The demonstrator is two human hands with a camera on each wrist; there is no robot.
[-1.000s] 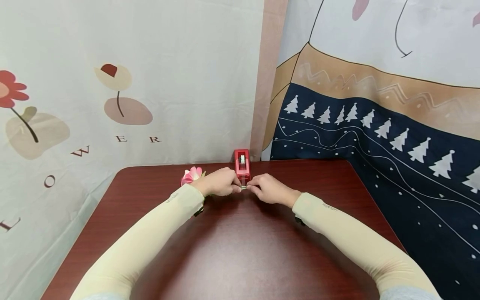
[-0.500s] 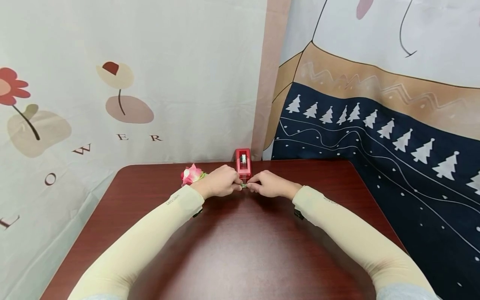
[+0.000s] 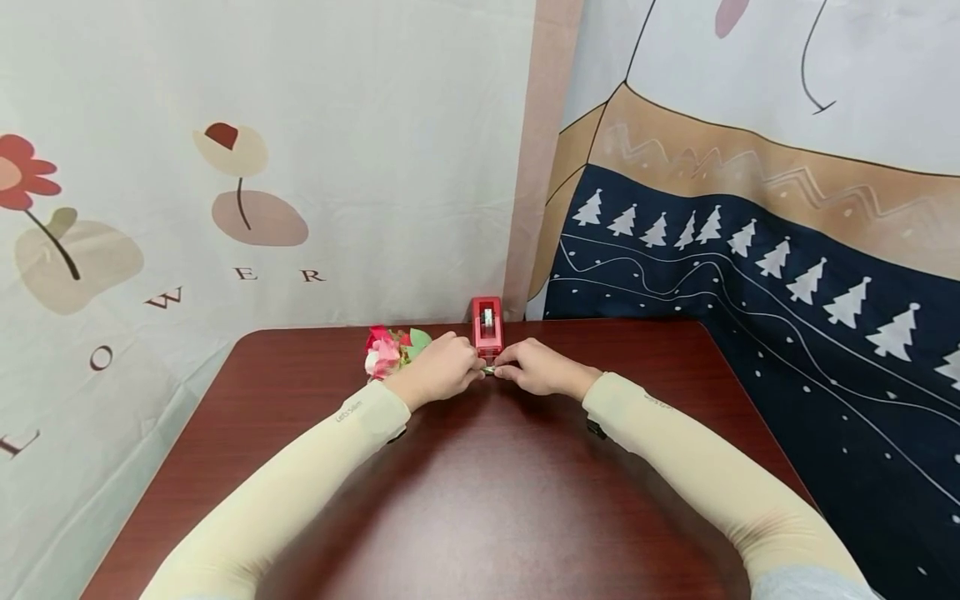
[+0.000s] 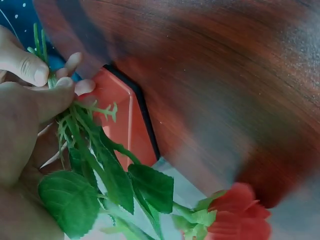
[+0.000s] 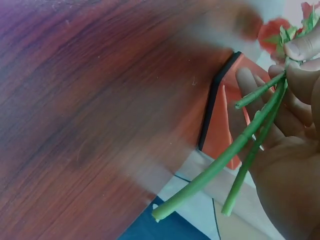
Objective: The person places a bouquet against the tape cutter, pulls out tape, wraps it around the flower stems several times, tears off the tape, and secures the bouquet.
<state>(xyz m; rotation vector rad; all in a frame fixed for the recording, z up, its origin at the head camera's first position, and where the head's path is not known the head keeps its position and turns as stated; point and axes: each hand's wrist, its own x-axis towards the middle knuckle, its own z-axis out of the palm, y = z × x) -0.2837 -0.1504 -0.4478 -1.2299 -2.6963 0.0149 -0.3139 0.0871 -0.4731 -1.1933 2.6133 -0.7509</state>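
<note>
Artificial flowers with red and pink blooms and thin green plastic stems (image 3: 390, 350) lie nearly level above the dark red-brown wooden table (image 3: 480, 500), long axis running left to right: blooms point toward the person's left, cut stem ends toward the right. The left hand (image 3: 438, 368) grips the bunch with fingers curled round the leafy part of the stems (image 4: 80, 135), blooms sticking out beyond its far side. The right hand (image 3: 536, 368) pinches the bare stem ends (image 5: 235, 150) between thumb and fingers, touching the left hand's fingertips. Just behind the meeting fingertips stands a red plastic tape dispenser (image 3: 486, 325) at the table's far edge.
</note>
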